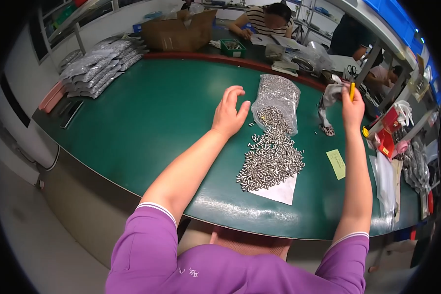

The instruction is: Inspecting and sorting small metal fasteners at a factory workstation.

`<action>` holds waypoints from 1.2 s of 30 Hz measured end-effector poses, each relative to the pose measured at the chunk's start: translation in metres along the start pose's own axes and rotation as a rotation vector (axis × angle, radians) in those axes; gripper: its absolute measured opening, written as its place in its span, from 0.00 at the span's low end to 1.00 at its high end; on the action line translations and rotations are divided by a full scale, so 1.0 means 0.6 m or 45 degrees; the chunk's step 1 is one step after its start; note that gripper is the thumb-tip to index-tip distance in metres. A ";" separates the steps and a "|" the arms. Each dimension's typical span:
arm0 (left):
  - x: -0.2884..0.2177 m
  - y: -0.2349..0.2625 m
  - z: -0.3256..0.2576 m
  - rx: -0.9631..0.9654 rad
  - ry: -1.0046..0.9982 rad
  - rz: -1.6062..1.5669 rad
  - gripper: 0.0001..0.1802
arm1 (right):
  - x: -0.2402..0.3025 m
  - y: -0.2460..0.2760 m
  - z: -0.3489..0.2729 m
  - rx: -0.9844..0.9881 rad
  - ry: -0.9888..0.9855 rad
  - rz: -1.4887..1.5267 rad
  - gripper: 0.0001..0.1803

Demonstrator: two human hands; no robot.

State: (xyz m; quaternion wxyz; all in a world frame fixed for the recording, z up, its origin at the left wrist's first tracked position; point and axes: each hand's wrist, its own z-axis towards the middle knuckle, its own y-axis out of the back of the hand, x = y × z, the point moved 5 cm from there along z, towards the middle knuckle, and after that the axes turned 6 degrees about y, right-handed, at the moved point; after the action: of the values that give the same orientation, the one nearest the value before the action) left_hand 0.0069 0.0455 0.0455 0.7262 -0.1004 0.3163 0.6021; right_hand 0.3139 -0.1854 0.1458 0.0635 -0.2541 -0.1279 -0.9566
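My left hand (227, 113) is raised over the green table, fingers apart and nothing in it, just left of a clear plastic bag (278, 90). The bag lies on its side, its mouth toward me. Many small shiny metal pins (269, 164) spill from it in a heap, partly over a white sheet of paper (285, 192). My right hand (353, 110) is closed around a slim yellow tool (352, 91) at the table's right; its exact kind is unclear. Beside that hand a crumpled grey cloth (330, 93) hangs or lies; I cannot tell which.
Filled silvery bags (100, 66) are stacked at the far left near a dark phone-like slab (72, 115). A cardboard box (179, 32) and green bin (233, 48) stand beyond the red edge, where a person sits. A yellow-green note (336, 164) lies near my right forearm.
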 end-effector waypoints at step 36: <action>0.435 0.364 0.083 0.442 0.827 1.206 0.37 | 0.183 -0.071 -0.300 0.762 -1.100 0.599 0.13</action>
State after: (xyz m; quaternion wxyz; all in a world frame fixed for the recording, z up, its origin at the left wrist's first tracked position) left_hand -0.1615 0.3391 -0.0156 0.2508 -0.0072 0.6261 0.7383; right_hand 0.1267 -0.2006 0.0411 0.2858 -0.6143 -0.3473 -0.6483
